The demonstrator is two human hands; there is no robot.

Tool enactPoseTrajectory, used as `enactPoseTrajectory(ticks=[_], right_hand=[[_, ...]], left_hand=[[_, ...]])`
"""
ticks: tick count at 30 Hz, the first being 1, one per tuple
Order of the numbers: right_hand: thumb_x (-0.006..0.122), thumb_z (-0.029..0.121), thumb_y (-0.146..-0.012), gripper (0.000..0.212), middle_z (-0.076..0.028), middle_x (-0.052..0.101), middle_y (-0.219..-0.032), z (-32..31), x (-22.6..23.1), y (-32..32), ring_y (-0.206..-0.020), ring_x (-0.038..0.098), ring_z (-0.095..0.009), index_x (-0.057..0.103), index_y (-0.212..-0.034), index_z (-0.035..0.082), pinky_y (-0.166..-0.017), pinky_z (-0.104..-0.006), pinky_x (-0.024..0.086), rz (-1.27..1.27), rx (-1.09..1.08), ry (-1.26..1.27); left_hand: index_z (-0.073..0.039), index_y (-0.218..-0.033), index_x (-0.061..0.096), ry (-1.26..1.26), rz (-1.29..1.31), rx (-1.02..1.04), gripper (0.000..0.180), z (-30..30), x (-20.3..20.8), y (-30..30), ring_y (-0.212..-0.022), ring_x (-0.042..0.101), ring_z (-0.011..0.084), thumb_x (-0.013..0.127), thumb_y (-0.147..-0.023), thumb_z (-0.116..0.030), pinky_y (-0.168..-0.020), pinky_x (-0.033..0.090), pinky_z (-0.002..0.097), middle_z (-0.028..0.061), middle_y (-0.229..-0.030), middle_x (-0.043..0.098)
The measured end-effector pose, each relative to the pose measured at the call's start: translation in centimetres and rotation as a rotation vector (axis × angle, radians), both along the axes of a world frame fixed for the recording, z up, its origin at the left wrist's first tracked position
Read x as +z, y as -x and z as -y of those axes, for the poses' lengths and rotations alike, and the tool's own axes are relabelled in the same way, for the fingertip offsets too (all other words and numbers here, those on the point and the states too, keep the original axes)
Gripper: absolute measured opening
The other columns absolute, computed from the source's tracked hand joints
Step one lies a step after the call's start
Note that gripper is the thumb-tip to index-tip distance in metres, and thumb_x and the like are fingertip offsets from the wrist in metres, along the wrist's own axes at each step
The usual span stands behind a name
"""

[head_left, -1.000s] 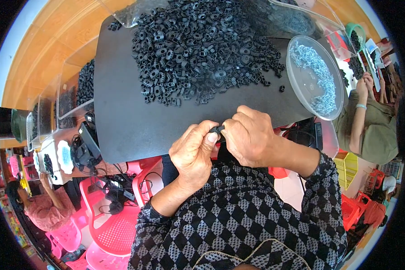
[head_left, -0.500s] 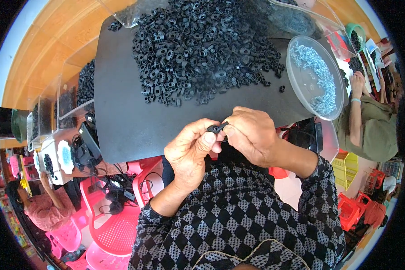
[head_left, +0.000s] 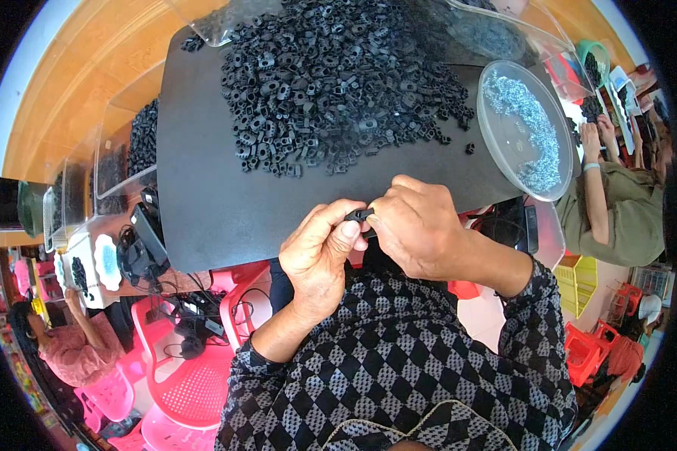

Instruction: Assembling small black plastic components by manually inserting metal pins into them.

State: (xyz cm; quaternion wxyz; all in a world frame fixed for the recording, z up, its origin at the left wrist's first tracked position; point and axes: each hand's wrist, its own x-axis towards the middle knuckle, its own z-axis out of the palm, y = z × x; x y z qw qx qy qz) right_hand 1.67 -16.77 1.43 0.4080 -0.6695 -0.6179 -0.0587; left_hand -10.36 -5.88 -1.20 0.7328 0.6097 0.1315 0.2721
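Observation:
My left hand [head_left: 316,252] pinches a small black plastic part [head_left: 357,216] between thumb and fingers, just in front of the table's near edge. My right hand [head_left: 420,229] is closed against the part's other end, and its fingertips hide whatever else they hold. Beyond both hands, a large heap of similar black plastic parts [head_left: 331,83] covers the far half of the dark table [head_left: 210,203]. Right of the heap lies a round clear plastic lid [head_left: 508,143] with many small silvery metal pieces [head_left: 541,135] along its right side.
Clear bins [head_left: 128,135] with black parts stand to the left. A pink chair [head_left: 195,383] is at lower left, beside cables [head_left: 192,316]. Co-workers sit at both sides, one in pink [head_left: 79,349], one in green [head_left: 617,203]. A yellow crate [head_left: 577,286] is at right.
The black part has turned slightly between my fingers, and my two hands have come a little closer together. The co-worker's hands at right have shifted.

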Motion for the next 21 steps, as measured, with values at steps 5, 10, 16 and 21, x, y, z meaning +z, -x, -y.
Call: enactPoseTrajectory(ticks=[5, 10, 16, 21], right_hand=[[0.067, 0.008, -0.065, 0.021, -0.005, 0.040, -0.060, 0.0, -0.5, 0.2, -0.053, 0.042, -0.020, 0.046, -0.068, 0.008, -0.045, -0.0329, 0.036, 0.131, -0.019, -0.005], [0.066, 0.008, -0.064, 0.020, -0.006, 0.039, -0.062, 0.2, -1.1, 0.4, -0.055, 0.042, -0.021, 0.046, -0.069, 0.006, -0.046, -0.0330, 0.036, 0.190, 0.013, -0.033], [0.065, 0.008, -0.063, 0.021, -0.006, 0.038, -0.063, 0.2, -1.5, 0.8, -0.057, 0.041, -0.021, 0.047, -0.071, 0.004, -0.048, -0.0325, 0.036, 0.248, -0.024, -0.034], [0.064, 0.009, -0.063, 0.019, -0.006, 0.038, -0.064, 0.3, -1.4, 0.8, -0.057, 0.041, -0.021, 0.047, -0.072, 0.004, -0.050, -0.0323, 0.037, 0.303, -0.040, 0.010]], left_hand=[[0.005, -0.101, 0.064, -0.182, -0.025, 0.063, 0.016, 0.2, 0.5, 0.1, -0.062, 0.057, 0.0109, 0.061, -0.088, -0.003, -0.056, 0.047, 0.0211, 0.0080, -0.080, 0.062], [0.004, -0.096, 0.065, -0.329, -0.014, 0.123, 0.013, 0.5, 0.4, 0.2, -0.055, 0.055, 0.0096, 0.063, -0.084, 0.000, -0.049, 0.043, 0.0218, 0.0052, -0.069, 0.060], [0.004, -0.092, 0.065, -0.533, -0.054, 0.192, 0.012, 0.4, 0.3, 0.1, -0.053, 0.055, 0.0141, 0.064, -0.080, 0.003, -0.048, 0.042, 0.0259, 0.0076, -0.064, 0.057], [0.003, -0.092, 0.065, -0.520, -0.101, 0.177, 0.012, 0.6, 0.4, 0.0, -0.054, 0.056, 0.0175, 0.064, -0.080, 0.003, -0.050, 0.044, 0.0280, 0.0088, -0.066, 0.058]])
